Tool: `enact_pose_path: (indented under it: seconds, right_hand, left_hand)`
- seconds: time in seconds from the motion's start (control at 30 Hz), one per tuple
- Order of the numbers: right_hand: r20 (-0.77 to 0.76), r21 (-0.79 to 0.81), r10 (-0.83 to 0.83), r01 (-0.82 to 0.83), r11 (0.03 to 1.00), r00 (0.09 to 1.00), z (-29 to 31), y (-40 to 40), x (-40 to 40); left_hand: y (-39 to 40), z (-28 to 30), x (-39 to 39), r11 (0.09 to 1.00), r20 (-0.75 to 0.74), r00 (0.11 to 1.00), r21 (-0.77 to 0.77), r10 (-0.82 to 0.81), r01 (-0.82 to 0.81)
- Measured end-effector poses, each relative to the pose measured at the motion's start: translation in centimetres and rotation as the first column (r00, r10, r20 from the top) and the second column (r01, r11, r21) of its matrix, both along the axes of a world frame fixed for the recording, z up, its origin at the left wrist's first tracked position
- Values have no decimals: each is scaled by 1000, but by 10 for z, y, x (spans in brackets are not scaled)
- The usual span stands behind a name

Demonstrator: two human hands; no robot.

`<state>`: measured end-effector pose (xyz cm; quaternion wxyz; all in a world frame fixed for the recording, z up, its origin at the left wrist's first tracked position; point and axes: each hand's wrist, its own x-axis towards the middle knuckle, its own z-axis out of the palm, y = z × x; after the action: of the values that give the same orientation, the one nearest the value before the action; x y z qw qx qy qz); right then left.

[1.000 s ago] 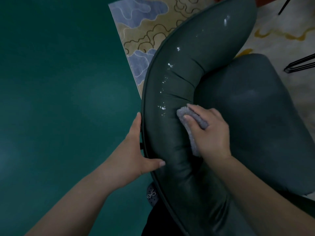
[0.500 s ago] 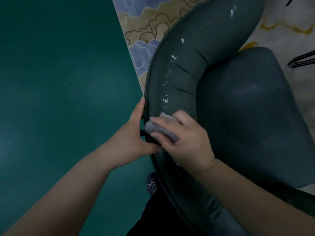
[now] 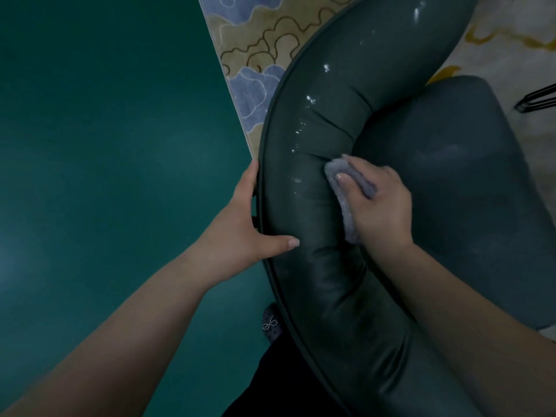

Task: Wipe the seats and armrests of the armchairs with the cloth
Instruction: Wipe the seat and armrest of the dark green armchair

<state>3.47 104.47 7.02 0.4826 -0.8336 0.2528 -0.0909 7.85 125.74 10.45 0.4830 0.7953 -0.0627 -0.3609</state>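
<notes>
A dark green leather armchair fills the right half of the view. Its curved padded armrest (image 3: 337, 94) runs from the top right down to the bottom, wrapped around the seat cushion (image 3: 457, 182). White specks and wet spots dot the armrest's upper part. My right hand (image 3: 382, 206) presses a grey fluffy cloth (image 3: 346, 203) against the inner side of the armrest, beside the seat. My left hand (image 3: 246, 224) grips the outer edge of the armrest, with the thumb lying across the top.
A plain teal floor (image 3: 105, 145) lies to the left. Under the chair is a patterned rug (image 3: 255, 40) in blue, tan and cream. Black metal legs (image 3: 538, 100) of other furniture show at the right edge. A dark shoe (image 3: 270, 325) peeks out below the armrest.
My right hand swept the cloth from the armrest's inner side out to its outer edge near my left hand, then back to the inner side. My left hand kept its grip.
</notes>
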Motion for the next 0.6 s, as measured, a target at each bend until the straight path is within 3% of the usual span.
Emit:
enact_pose_path:
  seconds: [0.07, 0.2, 0.37, 0.5, 0.6]
  right_hand:
    - [67, 50, -25, 21, 999, 997, 5, 15, 1]
    - [136, -43, 243, -240, 970, 960, 14, 51, 6]
    - [63, -7, 75, -75, 997, 995, 12, 18, 2]
    - [136, -52, 232, -227, 972, 963, 20, 47, 6]
    - [28, -8, 132, -132, 991, 991, 14, 24, 3]
  left_hand:
    - [-3, 0, 1, 1000, 17, 1000, 11, 0, 0]
    - [-5, 0, 2, 999, 45, 999, 45, -1, -1]
    - [-4, 1, 7, 998, 18, 999, 52, -27, 26]
    - [-6, 1, 12, 996, 28, 998, 78, -48, 46]
    - [-7, 1, 20, 996, 25, 997, 63, -72, 70]
